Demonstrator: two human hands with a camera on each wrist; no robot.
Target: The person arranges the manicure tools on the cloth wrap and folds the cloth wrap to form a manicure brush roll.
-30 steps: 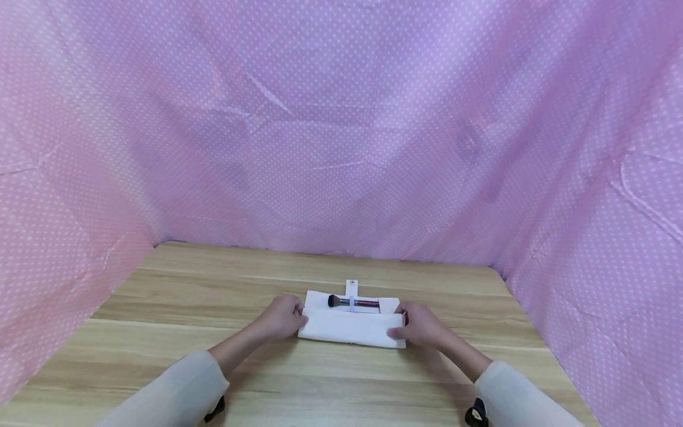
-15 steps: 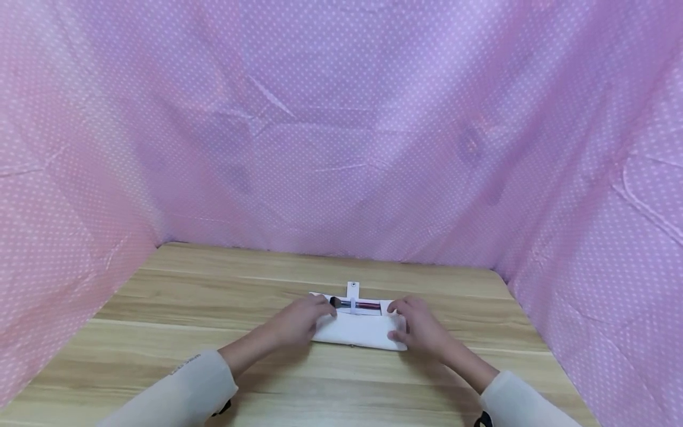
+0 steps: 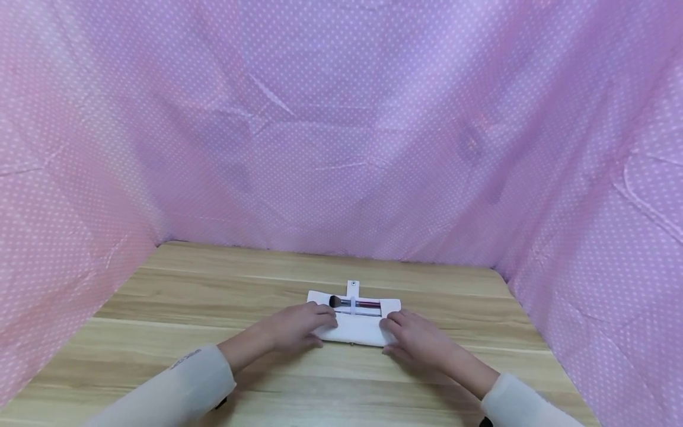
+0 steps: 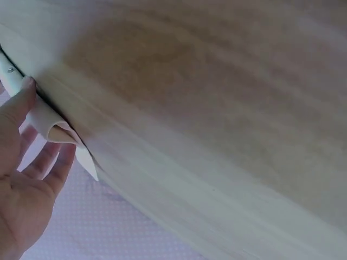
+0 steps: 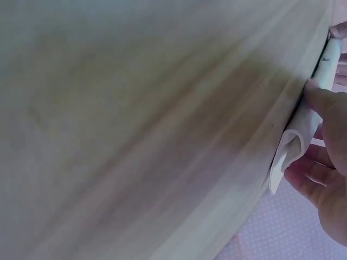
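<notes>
A white makeup brush roll (image 3: 354, 330) lies partly folded on the table, its near part turned over toward the far side. Inside its uncovered far strip is a makeup brush (image 3: 368, 305) with a dark head and reddish handle, under a small band. My left hand (image 3: 299, 326) grips the left end of the fold, thumb at the near edge and fingers over the top. The right hand (image 3: 416, 337) holds the right end in the same way. Both wrist views show the fold curling into an open loop at the roll's end (image 4: 43, 116), (image 5: 309, 122).
A snap strap (image 3: 353, 289) sticks out from the roll's far edge. The wood-grain table (image 3: 213, 284) extends around it. Pink dotted cloth (image 3: 341, 148) hangs behind the table and along both sides.
Both hands have shifted inward from the roll's end edges and now hold the near fold with thumbs in front. The folded part looks narrower, and more of the inside shows beyond it.
</notes>
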